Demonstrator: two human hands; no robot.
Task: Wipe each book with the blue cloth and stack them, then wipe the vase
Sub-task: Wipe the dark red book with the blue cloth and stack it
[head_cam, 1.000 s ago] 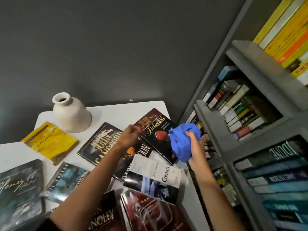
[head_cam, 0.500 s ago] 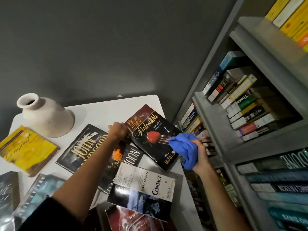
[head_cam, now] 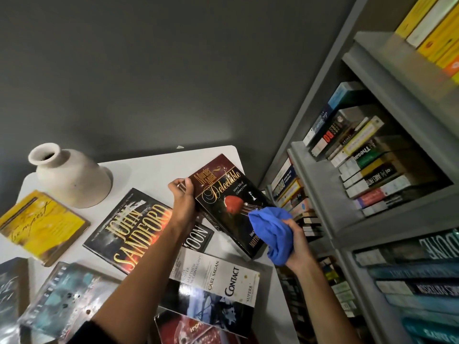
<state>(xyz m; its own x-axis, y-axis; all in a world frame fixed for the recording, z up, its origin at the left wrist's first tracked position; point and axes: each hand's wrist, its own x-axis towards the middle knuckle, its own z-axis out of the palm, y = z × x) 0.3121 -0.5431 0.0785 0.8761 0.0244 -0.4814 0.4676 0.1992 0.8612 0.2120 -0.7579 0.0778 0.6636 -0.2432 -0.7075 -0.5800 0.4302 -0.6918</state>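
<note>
Table [head_cam: 149,170]: white, rounded far corner, back edge against a dark wall. Its right edge runs close beside a grey shelf unit [head_cam: 320,192], with only a narrow gap between them. The one bare patch is at the far end, between the vase [head_cam: 72,177] and the far right corner. Everything nearer is covered with books.

Count: one vase, upright at far left. One blue cloth [head_cam: 272,232]. Seven books show on the table:
- yellow [head_cam: 42,227]
- Sandford [head_cam: 134,229]
- Delectable [head_cam: 223,192]
- Contact [head_cam: 218,281]
- teal [head_cam: 64,294]
- a dark one [head_cam: 10,294], cut by the left frame edge
- a red one [head_cam: 188,328], at the bottom

The left forearm may hide more. Contact overlaps Sandford's near corner and the red book.

Left hand [head_cam: 182,197]: arm reaches forward across Sandford, with the fingers curled round Delectable's far left corner. That book sits at the table's right edge, its near corner out past the edge towards the shelf. Cannot tell whether it is lifted.

Right hand [head_cam: 299,242]: out over the gap and clenched on the bunched cloth. The cloth covers the lower right of Delectable's cover.
</note>
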